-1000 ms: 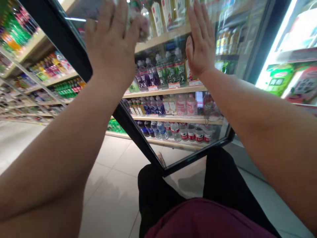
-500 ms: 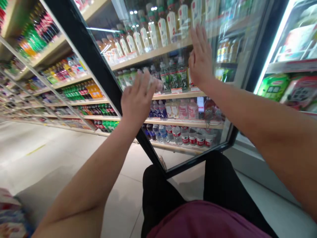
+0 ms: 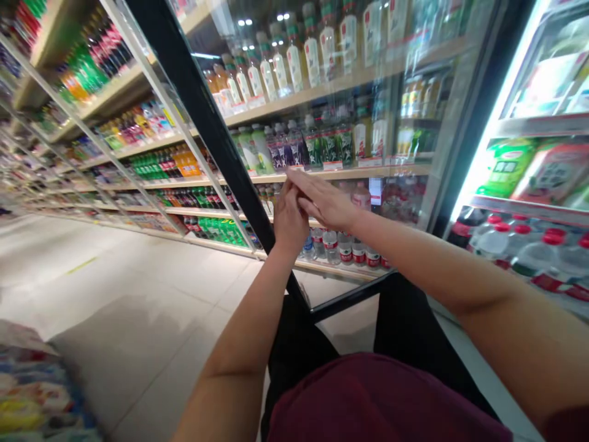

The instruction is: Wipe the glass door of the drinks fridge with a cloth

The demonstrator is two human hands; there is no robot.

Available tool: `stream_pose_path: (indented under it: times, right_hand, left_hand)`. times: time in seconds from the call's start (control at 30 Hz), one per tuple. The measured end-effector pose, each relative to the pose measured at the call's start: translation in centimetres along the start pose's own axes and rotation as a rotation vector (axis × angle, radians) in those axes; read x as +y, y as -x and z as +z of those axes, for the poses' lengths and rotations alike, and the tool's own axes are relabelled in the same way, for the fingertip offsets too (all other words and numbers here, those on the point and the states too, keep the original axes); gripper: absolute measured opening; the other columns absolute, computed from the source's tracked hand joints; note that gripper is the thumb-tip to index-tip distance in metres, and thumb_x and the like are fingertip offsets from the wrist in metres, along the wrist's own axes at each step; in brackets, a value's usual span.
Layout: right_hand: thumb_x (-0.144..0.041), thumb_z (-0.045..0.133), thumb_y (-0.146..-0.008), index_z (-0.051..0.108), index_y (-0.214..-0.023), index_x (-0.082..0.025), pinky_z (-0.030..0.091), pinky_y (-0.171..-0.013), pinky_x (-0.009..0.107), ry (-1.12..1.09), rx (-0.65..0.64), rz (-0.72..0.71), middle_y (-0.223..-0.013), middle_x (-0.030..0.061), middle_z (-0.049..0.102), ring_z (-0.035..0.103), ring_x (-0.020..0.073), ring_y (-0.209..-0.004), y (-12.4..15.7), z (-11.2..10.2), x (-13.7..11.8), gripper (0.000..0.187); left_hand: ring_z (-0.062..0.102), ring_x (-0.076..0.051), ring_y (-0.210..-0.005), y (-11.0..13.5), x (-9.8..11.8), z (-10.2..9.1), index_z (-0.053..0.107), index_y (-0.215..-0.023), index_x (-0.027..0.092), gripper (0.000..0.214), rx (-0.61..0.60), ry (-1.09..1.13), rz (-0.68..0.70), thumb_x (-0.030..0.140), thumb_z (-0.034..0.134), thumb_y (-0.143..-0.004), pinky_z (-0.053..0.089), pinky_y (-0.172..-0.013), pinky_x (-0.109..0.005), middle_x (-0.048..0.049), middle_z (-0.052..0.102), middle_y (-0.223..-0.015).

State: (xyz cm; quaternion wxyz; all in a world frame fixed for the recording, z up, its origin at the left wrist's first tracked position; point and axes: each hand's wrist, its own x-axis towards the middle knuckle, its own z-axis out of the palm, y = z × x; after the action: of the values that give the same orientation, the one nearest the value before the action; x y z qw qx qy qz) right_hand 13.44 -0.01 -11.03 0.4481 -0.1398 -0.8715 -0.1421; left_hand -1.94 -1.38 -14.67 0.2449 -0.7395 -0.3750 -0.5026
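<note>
My two hands meet in front of a glass cooler door point(image 3: 391, 110) with a black frame. My right hand point(image 3: 324, 204) lies flat with its fingers stretched out, resting across my left hand point(image 3: 289, 221). I see my left hand from the back, and the right hand covers its fingers. Whether it holds anything is hidden. Just behind the hands, rows of drink bottles point(image 3: 294, 61) stand on wooden shelves seen through the glass. Small water bottles point(image 3: 343, 245) line the lowest shelf.
The door's black frame point(image 3: 202, 104) runs diagonally from top left down to my legs. An open lit cooler at the right holds red-capped bottles point(image 3: 515, 239) and green packs point(image 3: 508, 166). Long drink shelves point(image 3: 119, 129) stretch away left along a tiled floor point(image 3: 138, 307). Blurred colourful packets point(image 3: 32, 393) sit bottom left.
Both hands have come down from flat against the upper glass and now meet low at the centre. The view has swung left, showing more of the aisle.
</note>
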Motion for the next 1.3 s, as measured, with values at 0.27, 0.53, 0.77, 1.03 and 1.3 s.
stream_pose_path:
  times: [0.27,0.53,0.77,1.03,1.3]
  right_hand:
    - [-0.006,0.035,-0.095,0.040,-0.150,-0.022,0.024,-0.124,0.052,0.167,0.019,0.015,-0.151,0.0070,0.050,0.033,0.0185,-0.148,1.5,0.2,0.2,0.058]
    - [-0.021,0.046,-0.100,0.059,-0.134,-0.023,0.044,-0.113,0.045,0.350,0.028,-0.160,-0.128,0.0082,0.064,0.051,0.0224,-0.129,1.9,0.2,0.7,0.036]
    - [-0.028,0.056,-0.095,0.061,-0.133,-0.022,0.039,-0.114,0.050,0.446,-0.028,-0.168,-0.138,0.0101,0.061,0.048,0.0275,-0.134,5.8,1.5,0.6,0.038]
    - [-0.015,0.044,-0.099,0.052,-0.143,-0.021,0.033,-0.122,0.052,0.424,0.375,0.119,-0.148,0.0108,0.053,0.027,0.0239,-0.151,3.7,-0.3,4.2,0.046]
    - [-0.009,0.044,-0.096,0.057,-0.138,-0.027,0.030,-0.122,0.052,0.462,0.100,-0.013,-0.138,0.0064,0.063,0.042,0.0215,-0.144,8.1,1.7,3.2,0.048]
  left_hand:
    - [0.025,-0.023,-0.151,-1.4,1.0,-1.7,0.036,-0.136,0.023,0.039,0.228,-0.004,0.086,0.022,0.046,-0.099,0.035,-0.120,-0.045,-0.0156,0.029,-0.161]
    - [0.023,-0.024,-0.152,-0.3,2.5,-2.3,0.030,-0.148,0.016,0.053,0.204,-0.013,0.107,0.014,0.036,-0.095,0.030,-0.122,-0.049,-0.0176,0.033,-0.159]
    - [0.023,-0.022,-0.152,-3.4,2.0,-2.9,0.045,-0.144,0.016,0.050,0.230,-0.163,0.099,0.012,0.031,-0.097,0.025,-0.123,-0.049,-0.0136,0.047,-0.153]
    - [0.005,-0.028,-0.154,-4.9,0.8,-1.7,0.030,-0.156,0.017,0.057,0.027,-0.397,-0.023,0.025,0.041,-0.101,0.011,-0.125,-0.057,-0.0121,0.025,-0.163]
    - [0.006,-0.031,-0.153,-4.7,0.6,-1.2,0.020,-0.158,0.016,0.066,0.088,-0.419,0.029,0.029,0.047,-0.100,0.016,-0.124,-0.058,-0.0125,0.023,-0.162]
